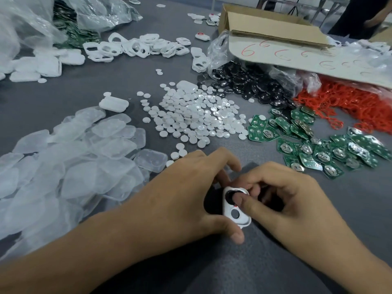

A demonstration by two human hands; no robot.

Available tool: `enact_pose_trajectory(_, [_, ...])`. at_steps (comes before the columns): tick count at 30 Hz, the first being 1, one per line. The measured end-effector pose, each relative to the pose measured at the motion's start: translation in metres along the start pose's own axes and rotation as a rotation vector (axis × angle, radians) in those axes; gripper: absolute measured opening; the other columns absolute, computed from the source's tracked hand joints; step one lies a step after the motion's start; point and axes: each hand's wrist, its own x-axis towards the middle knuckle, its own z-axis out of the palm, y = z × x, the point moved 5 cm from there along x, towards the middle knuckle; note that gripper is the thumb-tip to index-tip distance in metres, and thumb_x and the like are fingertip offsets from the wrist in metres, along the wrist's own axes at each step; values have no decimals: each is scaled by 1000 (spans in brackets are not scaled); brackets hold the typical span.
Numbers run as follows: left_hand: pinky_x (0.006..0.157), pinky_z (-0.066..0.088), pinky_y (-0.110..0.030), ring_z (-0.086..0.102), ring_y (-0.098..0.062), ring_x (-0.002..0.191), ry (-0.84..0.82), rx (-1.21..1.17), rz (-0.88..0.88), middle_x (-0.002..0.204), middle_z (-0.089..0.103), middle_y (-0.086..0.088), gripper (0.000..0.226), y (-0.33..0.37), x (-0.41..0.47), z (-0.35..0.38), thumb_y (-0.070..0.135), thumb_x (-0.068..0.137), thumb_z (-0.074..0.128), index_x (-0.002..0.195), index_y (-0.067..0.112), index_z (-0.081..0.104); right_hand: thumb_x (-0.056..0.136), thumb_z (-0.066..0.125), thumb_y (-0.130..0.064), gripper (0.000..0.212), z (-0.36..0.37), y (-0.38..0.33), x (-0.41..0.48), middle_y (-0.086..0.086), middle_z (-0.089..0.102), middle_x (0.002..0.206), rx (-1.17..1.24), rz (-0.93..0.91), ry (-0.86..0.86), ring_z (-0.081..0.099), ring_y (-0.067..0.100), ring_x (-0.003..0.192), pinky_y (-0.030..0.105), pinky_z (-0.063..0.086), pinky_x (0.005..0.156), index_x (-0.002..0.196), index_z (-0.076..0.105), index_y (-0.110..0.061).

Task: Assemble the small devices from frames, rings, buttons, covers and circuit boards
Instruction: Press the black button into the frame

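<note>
Fingers of your left grip [191,192] curl round the white frame [237,217] from the left, with the thumb at its near end. Your right grip [286,200] pinches the same frame from the right. Its thumb tip presses on the black button [228,198] seated in the upper opening. The other right fingers are curled tight, and whatever lies under them is hidden. A red speck between the two openings is too small to make out.

You hold the frame low over the grey desk [318,247], close to you; I cannot tell whether it touches. Clear covers [74,162] are heaped to your left and white discs [197,117] straight ahead. Green boards [318,149] lie to the right, with red rings [331,102] beyond them. Dark buttons [250,81] spill from a bag half buried under a cardboard box [271,24]. Loose frames [135,46] lie farther back beside a crumpled plastic sheet [31,22] that blurs what it covers. A person [360,15] is cut off at the top right.
</note>
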Motion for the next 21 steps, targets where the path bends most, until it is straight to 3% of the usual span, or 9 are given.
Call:
enact_pose_trajectory(2, [88, 40, -12, 53, 5, 107, 18, 3, 19, 102, 62, 27, 79, 1, 0, 0, 70, 52, 88, 115, 51, 45, 75, 85, -19, 16, 3, 5, 3, 1, 65, 74, 174, 113, -51, 59, 11, 63, 31, 47, 60, 82, 78, -31])
enact_pose_trajectory(6, [83, 36, -4, 51, 11, 103, 64, 4, 72, 106, 58, 27, 73, 3, -1, -1, 61, 51, 91, 112, 45, 53, 76, 81, -14, 21, 4, 7, 6, 6, 74, 82, 404, 202, -129, 57, 28, 73, 37, 49, 71, 96, 76, -20])
enact_pose_trajectory(12, [83, 37, -1, 55, 11, 97, 69, -66, 163, 105, 62, 21, 64, 7, 0, 0, 41, 55, 97, 113, 32, 70, 85, 74, -16, 20, -3, 0, 5, 9, 73, 84, 432, 177, -264, 58, 23, 74, 40, 47, 70, 104, 74, -16])
enact_pose_trajectory(16, [80, 42, -5, 60, 8, 91, 65, -111, 157, 104, 63, 18, 62, 8, 0, 1, 35, 54, 99, 111, 31, 74, 88, 71, -20, 20, -4, -1, 3, 7, 71, 83, 402, 184, -291, 57, 36, 75, 51, 46, 73, 108, 72, -18])
enact_pose_trajectory(21, [73, 51, -10, 65, 1, 88, 68, -178, 114, 100, 63, 16, 59, 7, 0, 0, 29, 52, 101, 105, 28, 75, 90, 69, -21, 18, -1, 0, 2, 10, 74, 88, 417, 206, -300, 63, 40, 80, 49, 50, 75, 107, 72, -21])
